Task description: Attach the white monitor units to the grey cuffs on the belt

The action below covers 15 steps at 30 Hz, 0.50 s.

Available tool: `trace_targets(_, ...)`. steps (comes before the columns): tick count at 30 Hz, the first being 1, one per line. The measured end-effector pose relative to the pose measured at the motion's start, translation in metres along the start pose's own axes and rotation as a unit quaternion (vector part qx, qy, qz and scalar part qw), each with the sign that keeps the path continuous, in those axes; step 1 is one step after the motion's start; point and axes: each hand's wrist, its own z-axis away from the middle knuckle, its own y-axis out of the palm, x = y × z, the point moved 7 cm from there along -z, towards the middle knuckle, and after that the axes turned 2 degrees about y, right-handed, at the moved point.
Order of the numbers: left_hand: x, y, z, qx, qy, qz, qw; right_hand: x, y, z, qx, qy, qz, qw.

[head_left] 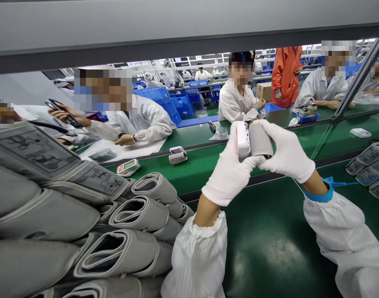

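Note:
Above the green bench I hold what looks like a wrist blood pressure monitor in both hands. Its white body (243, 139) is gripped by my gloved left hand (226, 176). The rolled grey cuff (260, 140) is wrapped by the fingers of my gloved right hand (287, 151), beside the white body. The far side of the unit and some fingertips are hidden. A blue wrist strap (321, 193) with a cord circles my right wrist.
Rolled grey cuffs (136, 213) are piled high at the left. On the green belt (204, 163) lie a small monitor with cuff (178, 155), a white-and-orange device (129, 167) and a white unit (360, 133). More cuffs (371, 165) stand right. Co-workers sit opposite, beyond a metal frame.

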Motion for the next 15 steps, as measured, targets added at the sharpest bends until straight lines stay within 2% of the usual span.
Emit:
trace_targets(5,-0.004,0.000,-0.004,-0.008,0.080,-0.086,0.993,0.003,0.000,-0.001,0.033,0.035,-0.024,0.999)
trace_targets(9,-0.005,-0.015,-0.005,-0.111,0.098,-0.097,0.984,0.007,0.003,0.001,0.070,0.042,-0.060,0.995)
trace_targets(12,-0.006,-0.024,-0.006,-0.181,0.082,-0.031,0.980,0.002,0.005,0.003,0.092,0.058,-0.151,0.982)
trace_targets(13,-0.005,-0.025,-0.007,-0.191,0.063,0.014,0.980,-0.002,0.005,0.004,0.085,0.067,-0.184,0.977)
trace_targets(15,-0.001,-0.024,-0.009,-0.186,0.022,0.112,0.976,-0.012,0.000,0.003,0.026,0.076,-0.219,0.973)
